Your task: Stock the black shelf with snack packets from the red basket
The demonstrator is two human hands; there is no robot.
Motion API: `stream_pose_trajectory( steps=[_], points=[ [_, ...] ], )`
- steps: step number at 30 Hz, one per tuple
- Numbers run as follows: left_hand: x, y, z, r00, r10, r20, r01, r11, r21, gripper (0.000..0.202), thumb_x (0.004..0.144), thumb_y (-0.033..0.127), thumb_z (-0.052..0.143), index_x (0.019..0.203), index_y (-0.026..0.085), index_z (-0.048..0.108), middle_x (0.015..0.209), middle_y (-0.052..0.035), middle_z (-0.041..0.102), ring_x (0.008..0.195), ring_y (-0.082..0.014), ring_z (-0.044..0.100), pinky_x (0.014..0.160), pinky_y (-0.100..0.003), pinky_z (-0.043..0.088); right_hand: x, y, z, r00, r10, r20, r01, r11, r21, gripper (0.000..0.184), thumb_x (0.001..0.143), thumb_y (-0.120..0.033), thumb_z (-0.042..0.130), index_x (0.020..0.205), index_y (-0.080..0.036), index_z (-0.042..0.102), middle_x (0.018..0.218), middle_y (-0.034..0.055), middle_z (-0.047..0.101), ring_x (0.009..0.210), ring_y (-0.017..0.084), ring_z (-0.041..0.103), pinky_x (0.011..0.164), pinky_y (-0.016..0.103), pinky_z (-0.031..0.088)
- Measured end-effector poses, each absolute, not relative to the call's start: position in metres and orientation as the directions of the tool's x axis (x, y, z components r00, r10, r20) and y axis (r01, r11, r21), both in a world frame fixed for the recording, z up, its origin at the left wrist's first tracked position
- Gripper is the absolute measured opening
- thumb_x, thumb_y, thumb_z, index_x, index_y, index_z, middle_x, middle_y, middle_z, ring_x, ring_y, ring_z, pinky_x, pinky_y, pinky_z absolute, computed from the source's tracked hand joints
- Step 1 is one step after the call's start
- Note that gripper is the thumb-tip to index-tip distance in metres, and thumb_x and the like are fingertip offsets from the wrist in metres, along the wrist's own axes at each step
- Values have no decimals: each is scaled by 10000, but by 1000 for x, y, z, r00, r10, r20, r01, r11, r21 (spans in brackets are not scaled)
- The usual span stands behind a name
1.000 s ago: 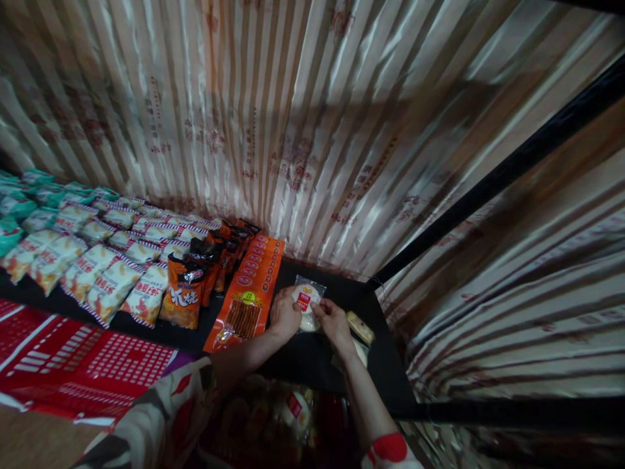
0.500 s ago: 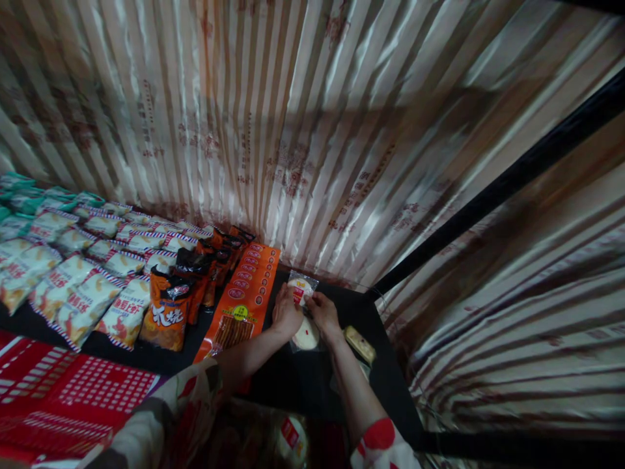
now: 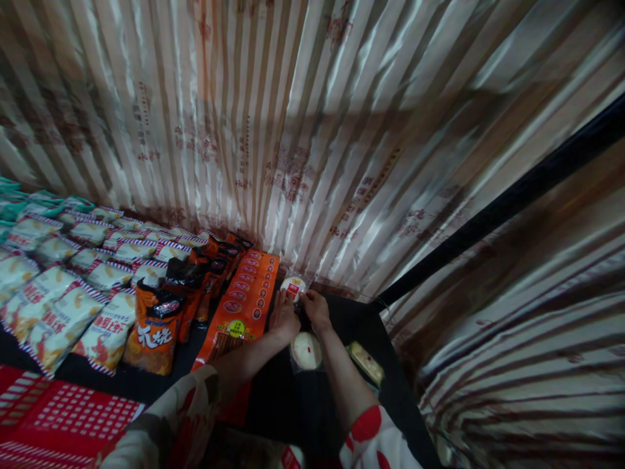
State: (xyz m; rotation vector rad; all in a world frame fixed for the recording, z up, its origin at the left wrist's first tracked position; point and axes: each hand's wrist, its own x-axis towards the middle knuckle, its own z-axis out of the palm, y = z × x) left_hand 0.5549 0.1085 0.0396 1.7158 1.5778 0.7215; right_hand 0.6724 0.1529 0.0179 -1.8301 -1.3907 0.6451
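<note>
Both my hands reach to the back of a black shelf (image 3: 342,384). My left hand (image 3: 284,317) and my right hand (image 3: 315,309) pinch a small clear packet with a round white cake and a red label (image 3: 293,286), close against the striped curtain. A second clear packet with a round white cake (image 3: 306,350) lies flat just behind my wrists. A long orange packet of brown sticks (image 3: 241,303) lies directly left of my left hand.
Orange-black snack bags (image 3: 156,332) and rows of white-red snack bags (image 3: 63,312) fill the shelf to the left. A yellowish wrapped bar (image 3: 367,362) lies to the right. A shiny striped curtain (image 3: 303,130) backs the shelf; a black frame bar (image 3: 502,208) crosses at right.
My hands have carried the top cake packet farther back toward the curtain, uncovering the second cake packet below. The view has shifted slightly rightward and forward.
</note>
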Motion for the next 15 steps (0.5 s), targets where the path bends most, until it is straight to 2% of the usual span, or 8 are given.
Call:
stream_pose_trajectory(
  steps=[8, 15],
  points=[
    [554, 118, 39, 144, 988, -51, 627, -51, 778, 691, 690, 28, 440, 1374, 64, 346, 1481, -125, 277, 1395, -250, 119, 1143, -373, 162, 665, 172, 22, 331, 944, -1, 615, -216, -759, 294, 724, -391, 542, 861, -193, 709, 795, 52, 715, 731, 189, 642, 675, 285, 471],
    [553, 125, 43, 165, 984, -73, 664, -56, 745, 690, 687, 36, 462, 1359, -36, 323, 1476, -216, 225, 1387, -293, 131, 1138, -379, 157, 660, 180, 25, 331, 944, 18, 642, -211, -737, 260, 740, -370, 554, 848, -198, 716, 827, 53, 717, 769, 198, 651, 727, 289, 473]
  ],
)
